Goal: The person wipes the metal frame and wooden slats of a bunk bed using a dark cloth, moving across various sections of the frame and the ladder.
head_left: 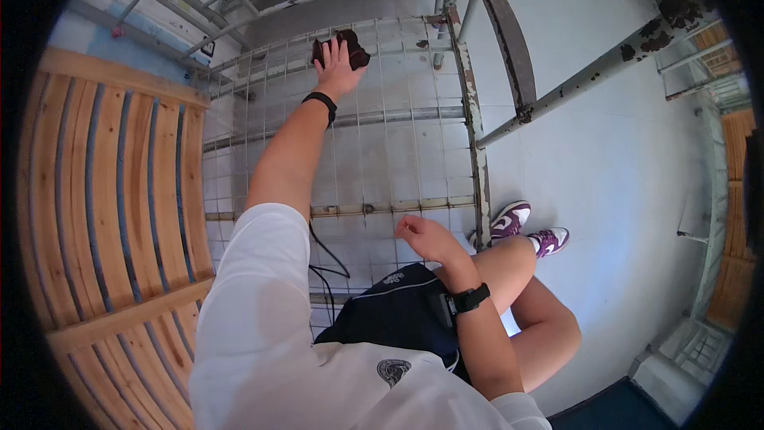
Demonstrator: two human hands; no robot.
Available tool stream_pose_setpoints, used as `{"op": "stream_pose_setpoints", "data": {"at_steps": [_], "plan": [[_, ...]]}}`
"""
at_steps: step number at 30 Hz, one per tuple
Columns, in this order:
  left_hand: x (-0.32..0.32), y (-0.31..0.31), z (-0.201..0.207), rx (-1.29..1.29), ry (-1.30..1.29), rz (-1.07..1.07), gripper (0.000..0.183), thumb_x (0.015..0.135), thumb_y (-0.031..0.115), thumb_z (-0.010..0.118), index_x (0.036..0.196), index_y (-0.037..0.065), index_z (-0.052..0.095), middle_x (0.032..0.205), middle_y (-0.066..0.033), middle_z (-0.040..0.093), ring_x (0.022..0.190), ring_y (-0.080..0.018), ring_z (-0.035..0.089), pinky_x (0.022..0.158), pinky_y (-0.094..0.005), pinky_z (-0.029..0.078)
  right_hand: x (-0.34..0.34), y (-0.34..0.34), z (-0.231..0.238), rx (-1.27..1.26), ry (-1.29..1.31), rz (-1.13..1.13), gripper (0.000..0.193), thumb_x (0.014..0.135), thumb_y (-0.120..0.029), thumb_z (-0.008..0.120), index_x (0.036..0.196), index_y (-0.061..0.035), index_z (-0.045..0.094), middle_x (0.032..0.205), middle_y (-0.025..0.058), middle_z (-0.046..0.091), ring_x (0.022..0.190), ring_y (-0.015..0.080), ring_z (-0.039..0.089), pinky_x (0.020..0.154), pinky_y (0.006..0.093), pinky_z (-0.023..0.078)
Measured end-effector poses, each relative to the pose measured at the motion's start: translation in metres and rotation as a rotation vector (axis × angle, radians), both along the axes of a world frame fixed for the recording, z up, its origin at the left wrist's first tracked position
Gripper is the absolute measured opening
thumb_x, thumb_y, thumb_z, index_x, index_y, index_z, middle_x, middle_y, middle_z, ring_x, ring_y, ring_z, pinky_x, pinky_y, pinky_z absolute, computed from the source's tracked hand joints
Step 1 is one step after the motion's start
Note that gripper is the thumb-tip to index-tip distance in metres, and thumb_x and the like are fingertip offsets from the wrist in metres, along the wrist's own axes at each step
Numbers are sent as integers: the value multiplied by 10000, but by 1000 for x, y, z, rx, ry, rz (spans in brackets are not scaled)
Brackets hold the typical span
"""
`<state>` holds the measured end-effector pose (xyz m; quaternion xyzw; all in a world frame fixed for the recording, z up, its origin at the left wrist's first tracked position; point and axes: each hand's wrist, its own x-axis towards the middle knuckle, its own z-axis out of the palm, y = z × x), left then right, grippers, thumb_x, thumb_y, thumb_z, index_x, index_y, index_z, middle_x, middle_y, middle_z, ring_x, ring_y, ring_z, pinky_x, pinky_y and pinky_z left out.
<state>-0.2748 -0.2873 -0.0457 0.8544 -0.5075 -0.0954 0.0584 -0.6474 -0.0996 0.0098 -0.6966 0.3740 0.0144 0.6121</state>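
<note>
My left hand (339,72) reaches out over the wire mesh of a metal bed frame (382,117). Under its fingers is a dark brown, crumpled cloth (350,46), which the hand grips from above against the mesh near the far end. Close to my lap, my right hand (427,240) is loosely closed with its fingers curled in. Nothing shows in it. A black band circles each of my wrists.
Upright wooden slats (111,199) line the left side. Peeling metal rails (589,72) run along the right. A black cable (328,259) lies on the mesh near my lap. My purple and white shoes (509,219) hang beside the frame over the pale floor (629,215).
</note>
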Motion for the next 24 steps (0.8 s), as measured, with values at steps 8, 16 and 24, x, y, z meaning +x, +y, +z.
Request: {"op": "stream_pose_setpoints", "data": {"at_steps": [8,16,24], "plan": [[8,-13,29,144,-61,-70,614,983,308,471,1511,67,268,1610,-129,118,1475,-371,100,1182,-522,212,4,-3,-1,43,37,-30,330,904,-344,547,946,-32,644,854,205,664,825,375,628,726,438,483],[6,22,59,336,288,-224,468,939,264,502,1321,-5,484,1105,-228,667,995,-370,647,838,-451,505,-7,2,-21,68,7,-104,337,917,-344,560,942,-22,658,754,83,635,682,179,586,639,336,475],[-67,109,75,391,340,-235,613,949,269,513,1450,-20,308,1525,-253,288,1413,-382,287,1160,-432,273,-33,7,-33,250,-1,-202,278,947,-314,540,933,-53,638,729,52,611,622,132,550,525,283,437]]}}
